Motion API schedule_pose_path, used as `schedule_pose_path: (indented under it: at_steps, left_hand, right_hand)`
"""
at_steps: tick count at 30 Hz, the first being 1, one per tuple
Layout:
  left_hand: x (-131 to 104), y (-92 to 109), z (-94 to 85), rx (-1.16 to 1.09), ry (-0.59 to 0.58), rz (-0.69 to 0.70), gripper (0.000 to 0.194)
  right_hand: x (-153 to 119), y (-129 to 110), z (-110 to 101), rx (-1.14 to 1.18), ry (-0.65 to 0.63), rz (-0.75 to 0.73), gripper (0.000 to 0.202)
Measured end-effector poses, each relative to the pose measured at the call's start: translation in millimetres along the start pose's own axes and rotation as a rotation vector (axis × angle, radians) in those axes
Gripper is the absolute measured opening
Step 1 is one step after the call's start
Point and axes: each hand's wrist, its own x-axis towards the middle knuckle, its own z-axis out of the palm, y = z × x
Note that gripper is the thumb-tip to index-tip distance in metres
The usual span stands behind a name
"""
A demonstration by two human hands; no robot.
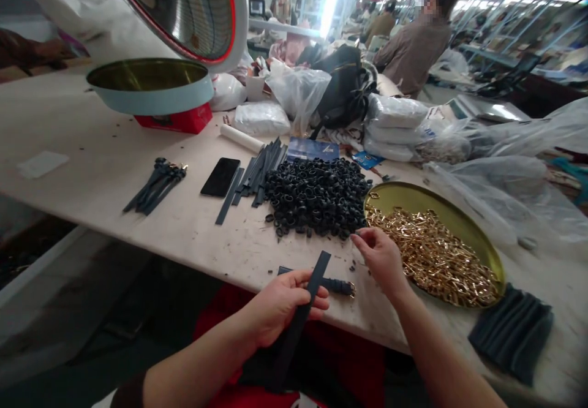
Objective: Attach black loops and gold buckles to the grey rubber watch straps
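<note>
My left hand (289, 298) is closed around a long flat dark strap (301, 319), which slants from above the table edge down toward my lap. Behind those fingers, a dark strap piece with a gold buckle (340, 286) lies on the table. My right hand (383, 258) is pinched at the near right edge of a heap of small black loops (316, 193); whatever sits between the fingertips is too small to make out. Right beside it stands a round tray (459, 212) filled with gold buckles (436, 255).
Loose dark strips (261, 169), a phone (220, 177) and a bundle of buckled straps (158, 184) lie to the left. More dark straps (512, 331) hang over the right edge. A fan (184, 10), round tin (151, 95) and plastic bags stand behind. A person (413, 46) is farther back.
</note>
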Motion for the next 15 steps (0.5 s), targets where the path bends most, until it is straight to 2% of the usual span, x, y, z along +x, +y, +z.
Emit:
schedule_pose_path:
  at_steps: [2, 4, 6, 8, 11, 15]
  left_hand:
    - [4.0, 1.1, -3.1, 0.125, -0.018, 0.021, 0.029]
    - [8.6, 3.7, -6.3, 0.303, -0.041, 0.091, 0.027]
    - [13.5, 7.2, -8.5, 0.537, -0.051, 0.215, 0.02]
    - [17.8, 10.2, -9.4, 0.781, -0.002, 0.363, 0.021]
    - [21.5, 10.7, -10.3, 1.012, 0.13, 0.515, 0.03]
    - [20.5, 6.0, -14.9, 1.136, 0.246, 0.542, 0.029]
  right_hand:
    - [-15.1, -10.4, 0.2, 0.243, -0.077, 0.101, 0.035]
    - [-27.5, -23.7, 1.9, 0.643, -0.16, 0.296, 0.033]
    - [-35.8, -38.0, 4.3, 1.034, -0.187, 0.497, 0.03]
    - [-40.8, -51.3, 6.7, 1.262, -0.183, 0.616, 0.033]
    - [-46.3, -65.5, 9.6, 1.413, -0.207, 0.69, 0.031]
    - [-55.3, -71.0, 12.8, 1.379, -0.221, 0.679, 0.029]
